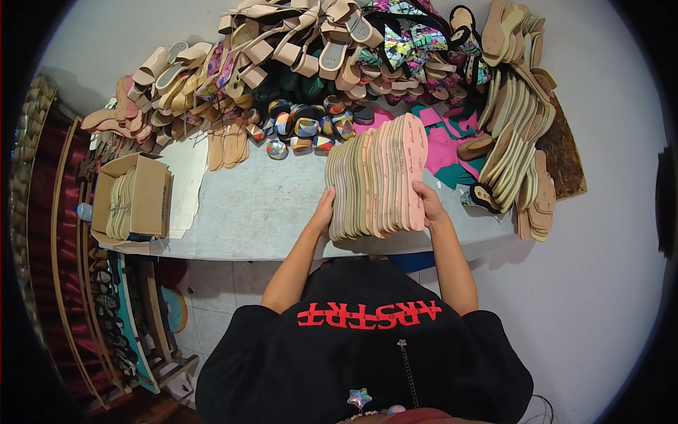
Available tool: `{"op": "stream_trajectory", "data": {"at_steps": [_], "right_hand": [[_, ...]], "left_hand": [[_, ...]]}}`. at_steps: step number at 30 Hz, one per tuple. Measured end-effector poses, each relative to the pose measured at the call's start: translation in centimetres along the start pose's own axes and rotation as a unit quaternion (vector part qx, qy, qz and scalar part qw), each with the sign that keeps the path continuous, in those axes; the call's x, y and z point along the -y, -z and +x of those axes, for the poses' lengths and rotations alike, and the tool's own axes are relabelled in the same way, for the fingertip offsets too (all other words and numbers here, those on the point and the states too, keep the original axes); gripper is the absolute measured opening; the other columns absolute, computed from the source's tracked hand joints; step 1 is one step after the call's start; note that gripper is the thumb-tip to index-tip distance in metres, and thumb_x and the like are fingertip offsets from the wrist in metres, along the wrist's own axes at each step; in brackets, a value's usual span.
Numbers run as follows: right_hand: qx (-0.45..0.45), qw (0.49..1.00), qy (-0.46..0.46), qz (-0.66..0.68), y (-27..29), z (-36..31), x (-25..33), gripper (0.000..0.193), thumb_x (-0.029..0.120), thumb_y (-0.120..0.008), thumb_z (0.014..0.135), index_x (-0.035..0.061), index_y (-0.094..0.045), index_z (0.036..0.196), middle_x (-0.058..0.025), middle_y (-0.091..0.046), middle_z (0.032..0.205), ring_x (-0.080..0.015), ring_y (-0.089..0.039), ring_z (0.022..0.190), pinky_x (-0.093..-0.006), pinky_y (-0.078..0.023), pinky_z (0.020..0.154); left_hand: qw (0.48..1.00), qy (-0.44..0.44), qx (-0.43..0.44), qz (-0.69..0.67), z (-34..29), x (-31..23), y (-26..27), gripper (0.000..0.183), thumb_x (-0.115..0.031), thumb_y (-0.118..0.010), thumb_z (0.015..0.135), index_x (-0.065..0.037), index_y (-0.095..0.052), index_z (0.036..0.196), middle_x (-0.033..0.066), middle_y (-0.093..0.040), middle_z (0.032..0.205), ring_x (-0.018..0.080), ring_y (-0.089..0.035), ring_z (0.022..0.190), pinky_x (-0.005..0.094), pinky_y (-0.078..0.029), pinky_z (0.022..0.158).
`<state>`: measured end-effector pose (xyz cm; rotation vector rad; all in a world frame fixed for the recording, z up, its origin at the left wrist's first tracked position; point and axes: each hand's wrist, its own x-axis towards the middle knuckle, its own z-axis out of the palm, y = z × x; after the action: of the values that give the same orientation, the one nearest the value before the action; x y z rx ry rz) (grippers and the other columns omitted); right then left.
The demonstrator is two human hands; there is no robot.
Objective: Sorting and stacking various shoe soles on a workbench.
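Observation:
A thick row of shoe insoles [374, 180] stands on edge near the front of the table, pressed together between my two hands. Its outer insole on the right is pink, and those toward the left turn beige and olive. My left hand [324, 210] grips the left end of the row. At the right end, my right hand [429, 203] is closed against the pink insole, the thumb on its face. Part of the fingers of both hands is hidden by the insoles.
Behind lies a heap of beige heeled sandals [332, 53]. Patchwork-coloured heels [307, 126] sit before it. More insoles [519, 106] lean at the right beside pink and green pieces [452, 145]. A cardboard box [152, 194] of insoles stands at the table's left end.

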<state>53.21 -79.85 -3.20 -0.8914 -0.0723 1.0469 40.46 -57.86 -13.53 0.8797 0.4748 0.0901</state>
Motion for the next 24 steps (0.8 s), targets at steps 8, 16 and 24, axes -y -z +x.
{"op": "stream_trajectory", "data": {"at_steps": [8,16,24], "right_hand": [[-0.004,0.99,-0.034,-0.134,-7.1,0.6,2.1,0.059,0.022,-0.055,0.082,-0.0013,-0.026,0.127,-0.0128,-0.051,0.112,-0.0191,-0.056,0.098,-0.0348,-0.047,0.086],[-0.032,0.974,-0.001,-0.224,-9.1,3.1,-1.3,0.099,0.026,-0.068,0.074,0.007,0.013,0.128,-0.025,-0.029,0.121,-0.031,-0.047,0.109,-0.0384,-0.045,0.088],[-0.018,0.952,-0.045,-0.302,-10.1,3.0,-0.9,0.106,0.038,-0.07,0.071,0.0084,0.015,0.128,-0.026,-0.03,0.121,-0.033,-0.05,0.107,-0.05,-0.048,0.077]], "left_hand": [[0.991,-0.045,0.074,0.098,2.9,1.6,2.0,0.044,-0.028,-0.035,0.095,0.004,-0.039,0.125,0.0135,-0.05,0.12,0.0182,-0.051,0.105,0.0311,-0.04,0.091],[0.812,-0.212,-0.147,0.523,2.2,0.6,2.0,0.032,-0.021,-0.047,0.083,0.004,-0.057,0.1,0.0274,-0.06,0.085,0.0403,-0.058,0.083,0.0425,-0.046,0.073],[0.868,-0.051,-0.059,0.49,2.0,-3.0,2.3,0.051,-0.04,-0.046,0.084,-0.001,-0.05,0.116,0.0234,-0.059,0.1,0.0341,-0.059,0.09,0.0409,-0.046,0.075]]}}
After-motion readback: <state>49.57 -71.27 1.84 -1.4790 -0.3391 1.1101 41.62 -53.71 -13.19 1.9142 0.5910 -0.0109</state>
